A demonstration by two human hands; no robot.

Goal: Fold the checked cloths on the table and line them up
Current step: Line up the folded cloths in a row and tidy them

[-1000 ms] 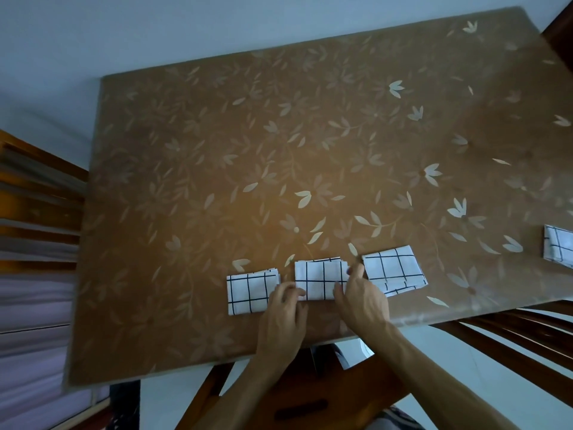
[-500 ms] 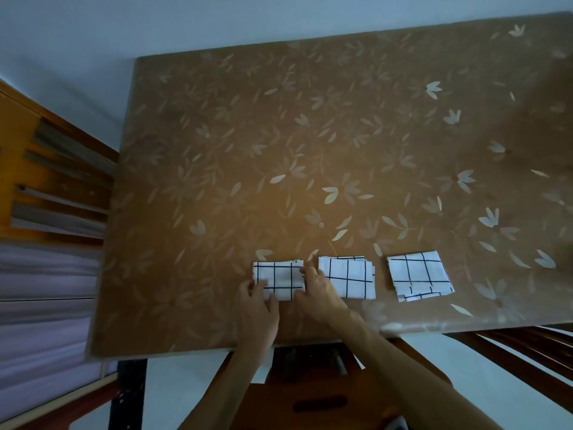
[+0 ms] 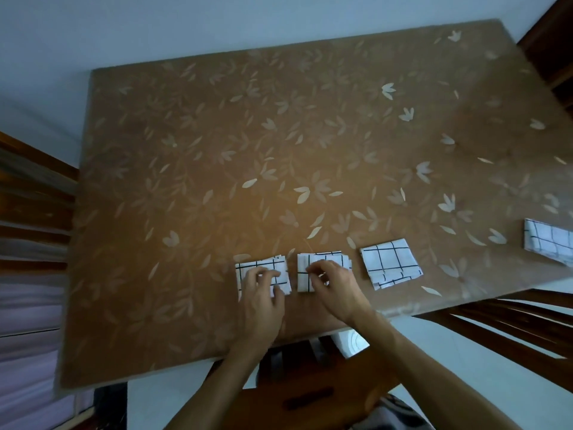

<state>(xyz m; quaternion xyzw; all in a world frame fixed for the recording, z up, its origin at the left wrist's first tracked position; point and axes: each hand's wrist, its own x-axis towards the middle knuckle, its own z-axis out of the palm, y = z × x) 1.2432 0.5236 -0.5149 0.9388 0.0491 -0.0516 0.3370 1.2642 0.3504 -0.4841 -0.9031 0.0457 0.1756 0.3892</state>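
Observation:
Three folded white cloths with black checks lie in a row near the table's front edge. My left hand (image 3: 262, 293) rests on the left cloth (image 3: 248, 266), fingertips pressing its top. My right hand (image 3: 335, 290) has its curled fingers on the middle cloth (image 3: 328, 259). A narrow gap separates these two cloths. The third cloth (image 3: 389, 262) lies untouched to the right, slightly turned, with uneven layers at its near edge. A fourth checked cloth (image 3: 548, 243) lies apart at the far right, cut off by the frame's edge.
The table (image 3: 217, 166) has a brown leaf-patterned cover. Wooden chairs stand at the left (image 3: 34, 193), at the right front (image 3: 511, 330) and under my arms (image 3: 310, 395). Dark wooden furniture (image 3: 555, 41) shows at the top right.
My right hand moved from the gap beside the left cloth onto the middle cloth. My left hand stays on the left cloth. The view shifted, bringing the fourth cloth back in.

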